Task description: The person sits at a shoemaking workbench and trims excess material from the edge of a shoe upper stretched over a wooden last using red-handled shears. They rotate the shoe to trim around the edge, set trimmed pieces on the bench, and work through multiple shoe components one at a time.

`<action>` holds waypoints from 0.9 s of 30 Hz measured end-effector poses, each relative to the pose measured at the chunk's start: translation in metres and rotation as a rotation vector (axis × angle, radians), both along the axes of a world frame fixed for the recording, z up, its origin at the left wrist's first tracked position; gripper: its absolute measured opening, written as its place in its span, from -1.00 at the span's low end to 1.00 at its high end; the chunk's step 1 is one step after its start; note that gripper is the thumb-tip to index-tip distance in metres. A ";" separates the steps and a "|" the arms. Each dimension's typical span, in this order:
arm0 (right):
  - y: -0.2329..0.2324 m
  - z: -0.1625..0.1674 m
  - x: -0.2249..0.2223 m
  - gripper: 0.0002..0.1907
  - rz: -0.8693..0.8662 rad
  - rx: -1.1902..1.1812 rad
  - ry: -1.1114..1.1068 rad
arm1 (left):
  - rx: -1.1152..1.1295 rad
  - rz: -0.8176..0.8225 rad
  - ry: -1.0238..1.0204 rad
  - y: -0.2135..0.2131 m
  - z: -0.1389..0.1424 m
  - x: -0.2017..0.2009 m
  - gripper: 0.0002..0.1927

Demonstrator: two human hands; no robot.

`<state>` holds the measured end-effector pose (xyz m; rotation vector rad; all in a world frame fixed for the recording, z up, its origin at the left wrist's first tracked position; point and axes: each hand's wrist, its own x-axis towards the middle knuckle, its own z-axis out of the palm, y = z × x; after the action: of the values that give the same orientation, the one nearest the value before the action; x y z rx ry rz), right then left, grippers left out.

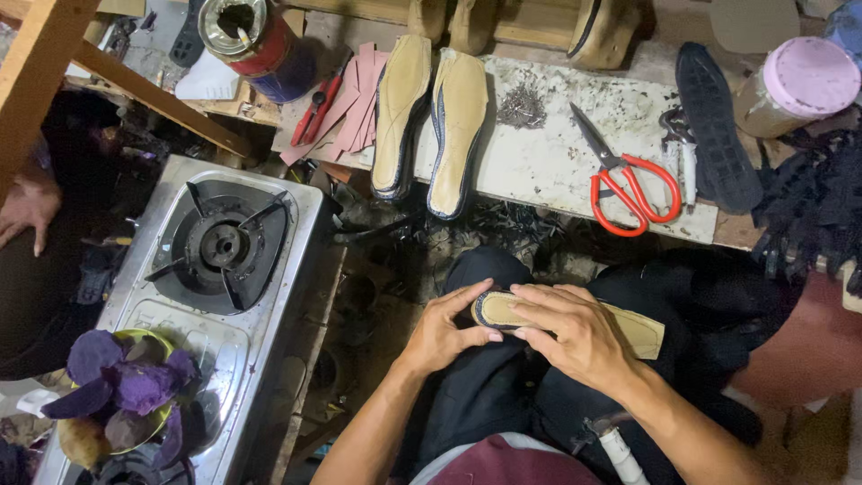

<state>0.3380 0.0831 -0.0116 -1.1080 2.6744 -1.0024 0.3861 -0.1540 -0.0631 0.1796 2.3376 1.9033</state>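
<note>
Cluttered and dim, the workshop is seen from above, with a pale, stained surface [557, 162] running across the top of the view and dark scraps littering the floor below it. Much is cut off: a wooden beam crosses the upper left corner, another person's hand [27, 211] shows only at the left edge, and a pink-lidded jar [795, 85] sits half out of frame on the right. What the dark heap at the far right is cannot be made out.

On the person's lap, over dark trousers, lies a tan insole [575, 319] with a dark-edged rounded toe pointing left. The left hand [444, 332] curls around that toe end, thumb on top, fingers [489, 336] closed lightly on the rim. The right hand [575, 332] lies over the middle of the insole, fingers bent and pressing down on it, so its centre is hidden; only the toe and the squared right end show.

On the surface rest two finished tan soles [431, 117] side by side, a pile of small nails [523, 106], red-handled scissors [628, 184] and a black sole [718, 126]. A gas stove [224, 247] stands at left, with a bowl of purple peelings [126, 386] before it.
</note>
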 end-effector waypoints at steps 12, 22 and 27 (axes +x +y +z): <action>0.002 0.001 0.001 -0.63 -0.001 -0.020 0.036 | 0.158 -0.049 -0.272 -0.018 0.014 0.000 -0.26; 0.030 0.021 0.028 -0.53 -0.051 0.038 0.286 | 0.455 0.230 -0.322 0.055 -0.005 0.032 -0.62; 0.083 0.014 0.061 -0.40 -0.534 -0.378 -0.156 | 0.509 0.299 -0.166 0.037 -0.006 0.055 -0.64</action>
<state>0.3987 0.1664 0.0028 -0.3085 2.7718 -1.6494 0.4411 -0.1174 -0.0689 -0.2904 1.8141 2.5138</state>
